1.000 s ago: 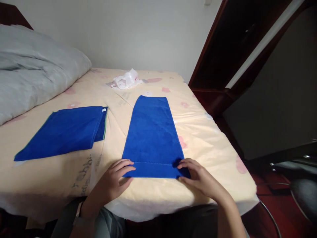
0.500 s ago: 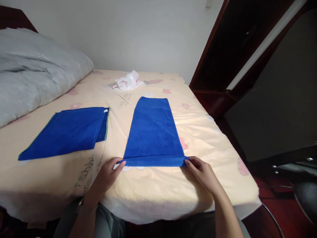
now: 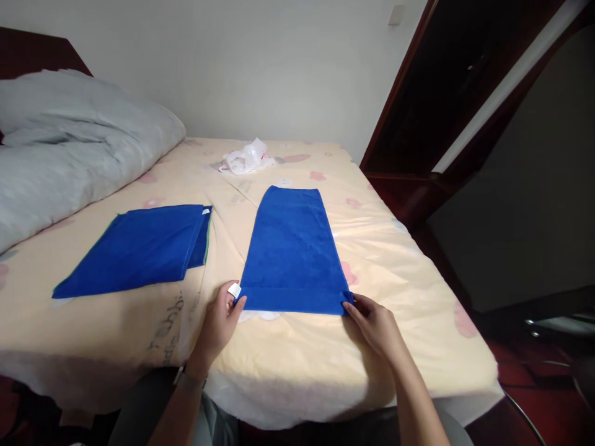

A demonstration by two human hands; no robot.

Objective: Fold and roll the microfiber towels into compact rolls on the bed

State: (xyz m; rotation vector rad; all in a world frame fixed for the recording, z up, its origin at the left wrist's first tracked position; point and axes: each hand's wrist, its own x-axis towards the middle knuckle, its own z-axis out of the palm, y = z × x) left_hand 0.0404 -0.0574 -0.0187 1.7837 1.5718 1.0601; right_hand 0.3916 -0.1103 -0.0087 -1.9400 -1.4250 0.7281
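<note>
A long blue towel (image 3: 295,248) lies flat on the bed, its near edge turned over into a narrow strip. My left hand (image 3: 225,316) pinches the near left corner between thumb and fingers, where a small white tag (image 3: 234,290) sticks up. At the near right corner, my right hand (image 3: 374,322) grips the folded edge the same way. The fingertips under the cloth are partly hidden on both sides.
Left of the towel lies a folded blue cloth (image 3: 144,251) with green edging. A crumpled white plastic bag (image 3: 248,157) sits farther back on the patterned bed sheet (image 3: 297,365). A grey quilt (image 3: 83,136) is heaped at the left, and a wall stands behind.
The turned-over strip at the near edge now looks wider and flatter. The white tag at the left corner has come up beside my left fingers. My view has shifted slightly.
</note>
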